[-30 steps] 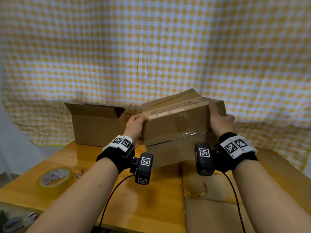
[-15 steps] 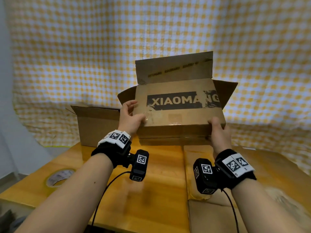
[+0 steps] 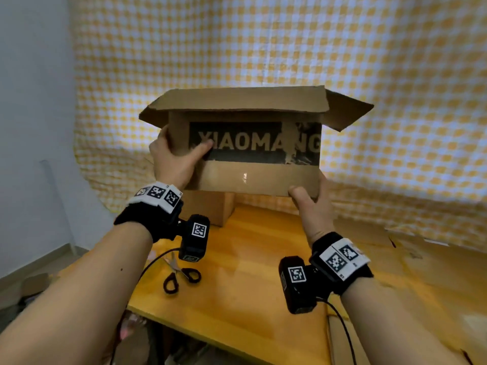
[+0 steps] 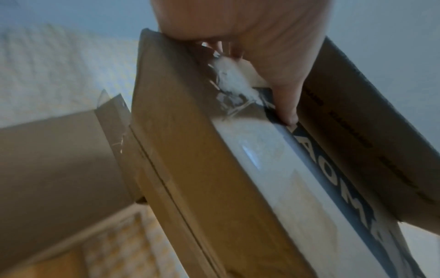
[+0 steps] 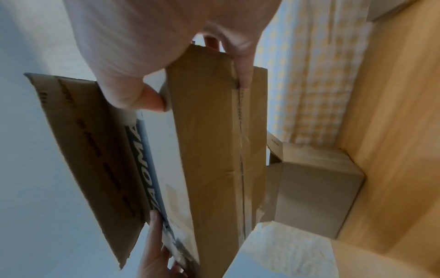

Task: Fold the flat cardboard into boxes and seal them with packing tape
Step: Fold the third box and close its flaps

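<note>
I hold a brown cardboard box [image 3: 253,177] printed XIAOMANG up in the air above the wooden table [image 3: 245,291], its top flaps hanging open outwards. My left hand [image 3: 176,156] grips its left edge, thumb lying across the printed front. My right hand [image 3: 309,198] grips the lower right corner, thumb on the front and fingers underneath. The left wrist view shows the box [image 4: 214,150] with clear tape along its bottom seam. In the right wrist view the box's bottom [image 5: 214,150] has its taped centre seam under my fingers.
A second open box [image 3: 210,209] stands on the table behind the held one, also in the right wrist view [image 5: 314,195]. Black-handled scissors [image 3: 181,276] lie near the table's left front edge. Flat cardboard sheets [image 3: 421,272] cover the right side. A checked cloth hangs behind.
I have turned the box upright and raised it higher and towards me. Its top flaps have swung open and outwards. My left thumb has moved onto the printed front.
</note>
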